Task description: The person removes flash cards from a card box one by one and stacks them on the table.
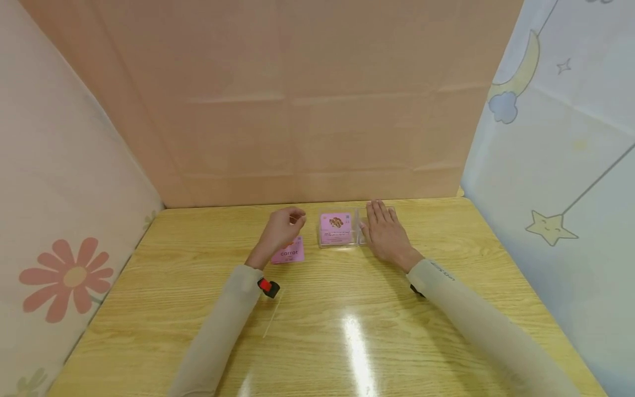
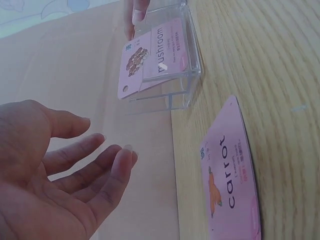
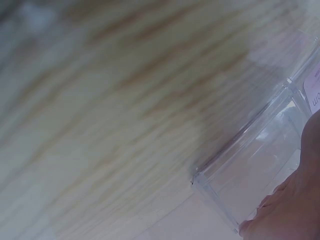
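A clear plastic card holder (image 1: 338, 246) stands on the table in the head view, with a pink mushroom card (image 1: 335, 226) in its left compartment. My right hand (image 1: 387, 234) lies over the right compartment, fingers straight and pointing away from me. In the right wrist view, that hand partly hides the clear compartment (image 3: 260, 150). Left of the holder, my left hand (image 1: 283, 227) hovers with loosely bent fingers and nothing in them, as the left wrist view shows. Beneath it on the table lies a pink carrot card (image 2: 227, 182), partly covered by the hand in the head view.
Wood-grain tabletop (image 1: 317, 320) stretches in front of both arms, with a bright reflection near its front. Close behind the holder rises a plain brownish-pink backdrop (image 1: 317, 138). Patterned cloth walls (image 1: 560, 182) flank the table. Each wrist carries a strap, the left one with a red part (image 1: 266, 285).
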`<state>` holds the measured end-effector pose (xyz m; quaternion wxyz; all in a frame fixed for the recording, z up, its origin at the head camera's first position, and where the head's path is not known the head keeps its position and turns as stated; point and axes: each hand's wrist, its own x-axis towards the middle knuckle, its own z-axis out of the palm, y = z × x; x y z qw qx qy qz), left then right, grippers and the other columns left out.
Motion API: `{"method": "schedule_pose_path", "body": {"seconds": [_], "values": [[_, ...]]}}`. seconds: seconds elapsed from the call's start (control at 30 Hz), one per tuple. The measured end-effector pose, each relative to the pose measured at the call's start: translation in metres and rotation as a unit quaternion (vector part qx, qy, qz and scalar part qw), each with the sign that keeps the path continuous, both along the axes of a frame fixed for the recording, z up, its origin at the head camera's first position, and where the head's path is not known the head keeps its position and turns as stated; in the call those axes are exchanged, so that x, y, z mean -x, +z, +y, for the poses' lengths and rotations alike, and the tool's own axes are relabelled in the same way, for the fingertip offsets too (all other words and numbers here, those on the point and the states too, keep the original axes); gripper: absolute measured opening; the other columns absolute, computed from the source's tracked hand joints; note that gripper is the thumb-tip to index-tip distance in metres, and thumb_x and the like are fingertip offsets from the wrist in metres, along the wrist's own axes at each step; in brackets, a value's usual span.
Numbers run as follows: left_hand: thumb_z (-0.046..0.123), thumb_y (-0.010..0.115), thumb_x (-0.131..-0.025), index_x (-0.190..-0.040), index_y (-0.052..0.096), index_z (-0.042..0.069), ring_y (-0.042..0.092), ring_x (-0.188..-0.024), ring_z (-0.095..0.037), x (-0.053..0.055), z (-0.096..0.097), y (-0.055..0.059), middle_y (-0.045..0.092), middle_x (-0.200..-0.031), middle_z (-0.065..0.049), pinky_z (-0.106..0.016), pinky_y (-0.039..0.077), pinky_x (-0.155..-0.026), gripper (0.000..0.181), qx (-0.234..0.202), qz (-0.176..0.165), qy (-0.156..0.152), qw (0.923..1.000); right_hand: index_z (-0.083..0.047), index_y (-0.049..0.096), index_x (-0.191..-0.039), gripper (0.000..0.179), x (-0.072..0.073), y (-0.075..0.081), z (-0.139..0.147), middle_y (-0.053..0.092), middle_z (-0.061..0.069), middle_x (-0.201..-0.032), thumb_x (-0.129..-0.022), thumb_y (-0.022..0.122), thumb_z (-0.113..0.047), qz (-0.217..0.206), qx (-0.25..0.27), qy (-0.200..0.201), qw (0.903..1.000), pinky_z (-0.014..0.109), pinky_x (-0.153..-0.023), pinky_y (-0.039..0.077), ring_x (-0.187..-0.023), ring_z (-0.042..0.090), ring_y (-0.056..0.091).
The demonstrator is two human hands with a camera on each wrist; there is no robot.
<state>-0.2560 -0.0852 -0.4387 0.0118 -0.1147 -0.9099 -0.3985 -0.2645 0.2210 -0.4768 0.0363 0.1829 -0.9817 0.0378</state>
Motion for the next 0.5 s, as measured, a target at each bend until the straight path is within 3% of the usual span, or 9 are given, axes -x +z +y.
{"method": "schedule_pose_path", "body": {"seconds": [0.5], "values": [[0.025,0.058,-0.108,-0.140,0.064,0.001,0.069,-0.124,-0.035,0.005,0.012,0.005,0.070,-0.137,-0.018,-0.047,0.060,-0.104,0.039,0.012,0.000,-0.019,0.9997,0.004,0.004,-0.166,0.071,-0.001,0.000,0.000,0.008,0.026,-0.176,-0.116,0.022,-0.042,-0.007,0.003,-0.002,1.0000,0.062,-0.134,0.007,-0.165,0.042,0.005]]}}
